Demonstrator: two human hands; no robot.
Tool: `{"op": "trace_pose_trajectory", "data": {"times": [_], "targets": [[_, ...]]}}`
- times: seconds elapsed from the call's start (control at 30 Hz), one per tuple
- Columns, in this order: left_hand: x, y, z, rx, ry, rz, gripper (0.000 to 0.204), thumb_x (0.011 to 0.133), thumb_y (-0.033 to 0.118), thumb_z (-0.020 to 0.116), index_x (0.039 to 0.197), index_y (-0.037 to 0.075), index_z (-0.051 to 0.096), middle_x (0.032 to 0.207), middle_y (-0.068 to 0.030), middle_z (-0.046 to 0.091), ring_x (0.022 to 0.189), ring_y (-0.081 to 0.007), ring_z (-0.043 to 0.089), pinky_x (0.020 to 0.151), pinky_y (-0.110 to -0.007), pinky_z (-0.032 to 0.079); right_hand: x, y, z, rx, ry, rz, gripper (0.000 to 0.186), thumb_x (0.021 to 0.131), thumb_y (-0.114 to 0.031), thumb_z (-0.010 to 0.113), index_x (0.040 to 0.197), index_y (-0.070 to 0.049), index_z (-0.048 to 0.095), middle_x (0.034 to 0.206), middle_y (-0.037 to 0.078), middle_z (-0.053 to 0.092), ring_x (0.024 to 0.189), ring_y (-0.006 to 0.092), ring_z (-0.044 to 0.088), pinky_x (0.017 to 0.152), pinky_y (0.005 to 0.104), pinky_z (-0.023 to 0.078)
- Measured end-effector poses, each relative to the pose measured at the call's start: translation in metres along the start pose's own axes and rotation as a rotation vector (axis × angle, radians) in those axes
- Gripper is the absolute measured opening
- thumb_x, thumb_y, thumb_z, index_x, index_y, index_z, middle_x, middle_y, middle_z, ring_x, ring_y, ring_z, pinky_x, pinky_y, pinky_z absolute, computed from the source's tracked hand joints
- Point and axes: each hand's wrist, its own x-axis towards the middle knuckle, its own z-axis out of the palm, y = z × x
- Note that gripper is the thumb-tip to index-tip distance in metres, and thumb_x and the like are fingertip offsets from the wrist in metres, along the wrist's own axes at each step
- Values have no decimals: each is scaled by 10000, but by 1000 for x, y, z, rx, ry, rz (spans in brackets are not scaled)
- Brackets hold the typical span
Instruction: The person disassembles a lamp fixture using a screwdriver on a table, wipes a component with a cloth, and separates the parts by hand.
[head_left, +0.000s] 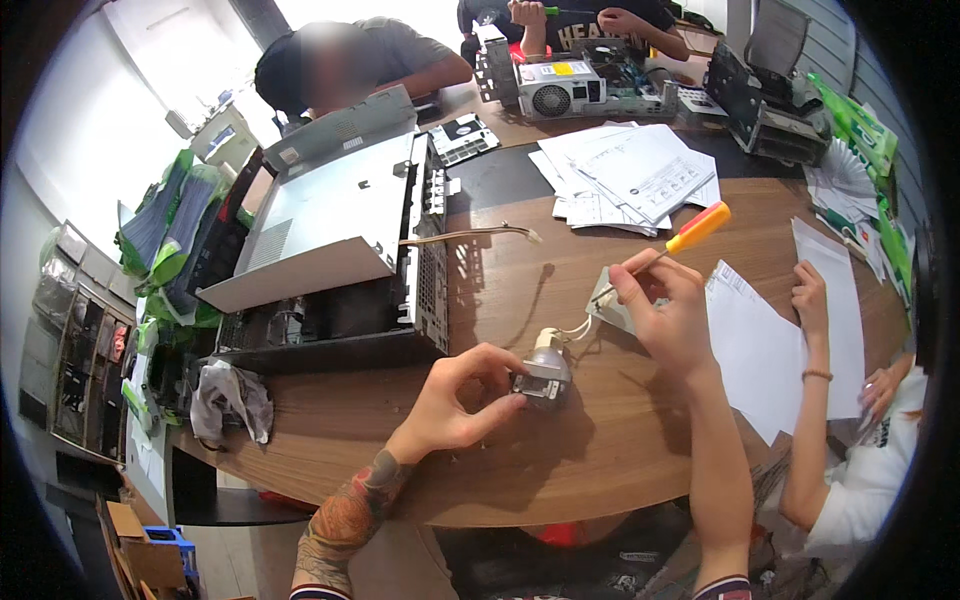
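Note:
My left hand [462,400] pinches a small grey part [545,378] between thumb and fingers, just above the wooden table. The part looks like a lamp unit, with a shiny rounded body and a pale socket on top. White wires [573,331] run from it to a small pale box [609,302] lying on the table. My right hand [665,305] grips a screwdriver [698,228] with a yellow and orange handle. Its handle points up and away, and its shaft passes through my fingers down toward the pale box. My right hand partly covers that box.
A large opened metal casing [330,250] stands left on the table [500,480], its cable [480,233] reaching out. Papers [630,175] lie behind and right. A co-worker's hand [811,300] rests on paper at right. Two people work across the table near another opened computer case [570,88].

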Motion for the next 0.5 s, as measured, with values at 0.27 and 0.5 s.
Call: {"op": "trace_pose_trajectory", "data": {"times": [0.27, 0.5], "targets": [[3, 3, -5, 93, -23, -8, 257, 842, 85, 764, 1073, 36, 660, 676, 33, 551, 576, -18, 477, 513, -210, 353, 3, 3, 4, -14, -4, -18, 125, 894, -94, 696, 827, 9, 677, 684, 43, 654, 546, 78, 549, 512, 243, 411], [1, -2, -9, 44, -23, -6, 251, 840, 100, 756, 1059, 40, 648, 665, 17, 564, 561, -39, 467, 508, -223, 357, -1, 4, 12, 16, 3, -10, 134, 925, -64, 670, 821, 19, 674, 673, 14, 618, 584, 51, 547, 531, 226, 405]]}}
